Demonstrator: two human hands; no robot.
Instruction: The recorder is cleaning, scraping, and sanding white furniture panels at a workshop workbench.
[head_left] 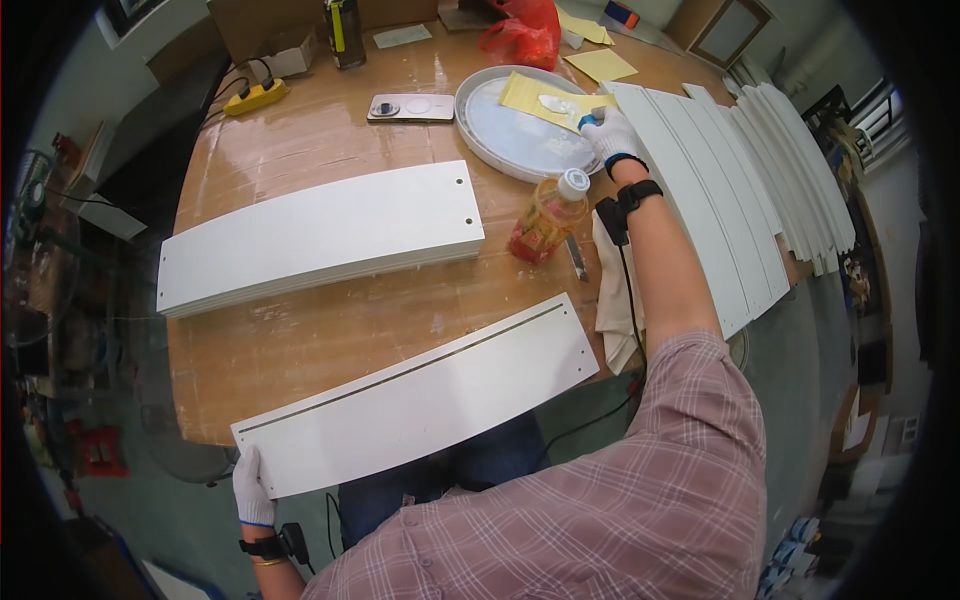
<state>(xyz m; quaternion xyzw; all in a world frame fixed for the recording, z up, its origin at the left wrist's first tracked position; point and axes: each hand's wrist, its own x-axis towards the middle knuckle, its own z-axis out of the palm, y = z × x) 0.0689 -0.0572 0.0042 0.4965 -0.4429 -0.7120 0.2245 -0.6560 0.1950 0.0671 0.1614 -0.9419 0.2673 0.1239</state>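
My left hand [252, 489], in a white knit glove, grips the near left corner of a long white panel [420, 395], its thumb on top. The panel has a dark groove along its far edge and small holes at its ends, and it juts over the table's near edge. My gloved right hand [611, 137] is closed around a small blue tool [588, 122], mostly hidden by the fingers. It is at the right end of a yellow sheet [525, 97] bearing a blob of white paste [560, 104]. The sheet lies across a round whitish lid [490, 125].
A stack of white panels [330, 235] lies left of a bottle [548, 218] with a white cap. More white panels [700, 190] cover the right side. A phone [410, 107], red bag [525, 38], cloth [614, 290] and yellow power strip [255, 97] are also on the table [290, 360].
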